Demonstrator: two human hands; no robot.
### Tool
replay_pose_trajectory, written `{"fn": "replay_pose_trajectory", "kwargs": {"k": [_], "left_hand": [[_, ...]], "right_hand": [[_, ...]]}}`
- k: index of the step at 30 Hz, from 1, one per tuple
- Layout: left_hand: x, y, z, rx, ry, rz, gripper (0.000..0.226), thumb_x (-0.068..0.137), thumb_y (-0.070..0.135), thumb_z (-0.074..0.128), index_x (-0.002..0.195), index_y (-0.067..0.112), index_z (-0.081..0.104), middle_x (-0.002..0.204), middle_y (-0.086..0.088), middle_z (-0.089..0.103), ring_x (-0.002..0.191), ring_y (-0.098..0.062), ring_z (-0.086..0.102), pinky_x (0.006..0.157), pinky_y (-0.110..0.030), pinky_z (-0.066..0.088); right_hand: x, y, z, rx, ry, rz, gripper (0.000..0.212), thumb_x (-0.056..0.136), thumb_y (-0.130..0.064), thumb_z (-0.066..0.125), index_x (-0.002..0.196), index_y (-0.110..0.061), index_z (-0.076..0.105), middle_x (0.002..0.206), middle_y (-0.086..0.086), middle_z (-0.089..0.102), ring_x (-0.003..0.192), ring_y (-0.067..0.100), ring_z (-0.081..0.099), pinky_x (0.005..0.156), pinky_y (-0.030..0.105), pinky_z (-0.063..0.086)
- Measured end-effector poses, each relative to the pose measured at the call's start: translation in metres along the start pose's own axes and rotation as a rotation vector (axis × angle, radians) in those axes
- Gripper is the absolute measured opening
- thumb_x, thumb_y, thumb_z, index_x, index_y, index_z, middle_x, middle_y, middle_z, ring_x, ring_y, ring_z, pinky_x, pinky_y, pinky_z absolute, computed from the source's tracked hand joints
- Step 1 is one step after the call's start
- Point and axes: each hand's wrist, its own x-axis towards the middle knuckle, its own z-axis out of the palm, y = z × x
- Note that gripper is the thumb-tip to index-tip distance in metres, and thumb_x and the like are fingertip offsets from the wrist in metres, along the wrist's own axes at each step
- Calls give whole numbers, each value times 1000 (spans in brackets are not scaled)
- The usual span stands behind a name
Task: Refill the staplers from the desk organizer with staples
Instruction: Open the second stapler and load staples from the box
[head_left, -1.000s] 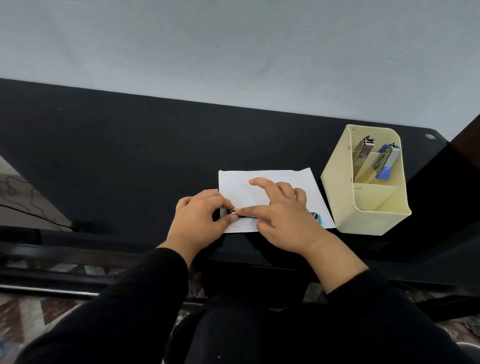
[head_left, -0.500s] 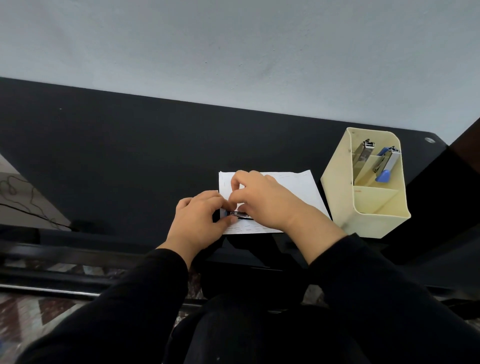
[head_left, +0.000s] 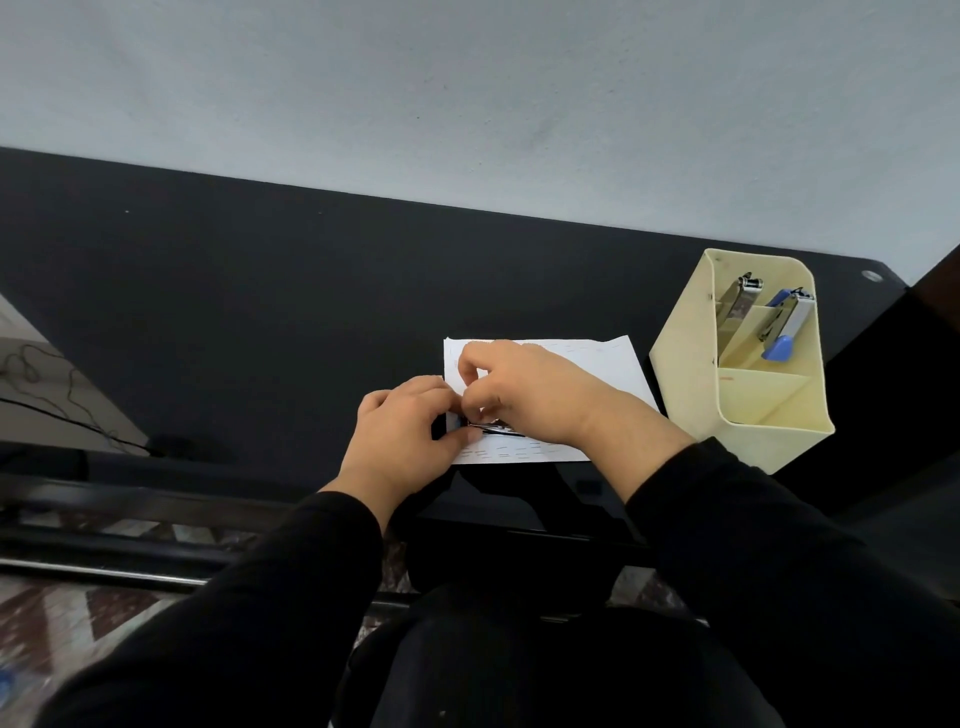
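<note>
A small stapler (head_left: 493, 427) lies on a white sheet of paper (head_left: 613, 369) near the desk's front edge, mostly hidden under my hands. My left hand (head_left: 402, 434) grips its left end between thumb and curled fingers. My right hand (head_left: 524, 392) lies over it from the right, fingers curled down and pinching at its top. Whether staples are in my fingers is hidden. A cream desk organizer (head_left: 691, 374) stands to the right, holding a silver stapler (head_left: 735, 301) and a blue-and-silver stapler (head_left: 787, 325) in its rear compartments.
The black desk (head_left: 234, 312) stretches left and back to a pale wall. The organizer's front compartments hold nothing visible. A cable (head_left: 47, 395) runs past the desk's left edge. My dark-clothed lap fills the bottom.
My right hand has slid left over the stapler, from flat beside it to curled on top of it. My left hand has kept its hold.
</note>
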Motion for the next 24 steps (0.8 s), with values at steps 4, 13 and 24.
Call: {"fn": "replay_pose_trajectory", "kwargs": {"k": [4,13,24], "left_hand": [[0,0,0,-2,-1,10,13,77,39,64,76,43,51,82,26,49,90,8,39,85,-19,12],[0,-3,3,10,1,10,7,78,39,64,83,40,59,91,26,52,96,19,28,82,-13,7],[0,-2,2,27,5,11,8,77,39,65,85,38,61,91,27,51,105,13,35,82,-13,7]], "right_hand": [[0,1,0,-65,3,-45,19,76,-2,59,73,-20,65,96,-3,50,79,22,52,65,29,43],[-6,7,2,-39,27,-39,14,81,-9,61,84,-22,67,98,-2,48,79,18,45,65,29,38],[-6,6,5,98,4,32,14,84,-10,60,82,-18,71,96,-7,48,83,14,47,69,28,40]]}}
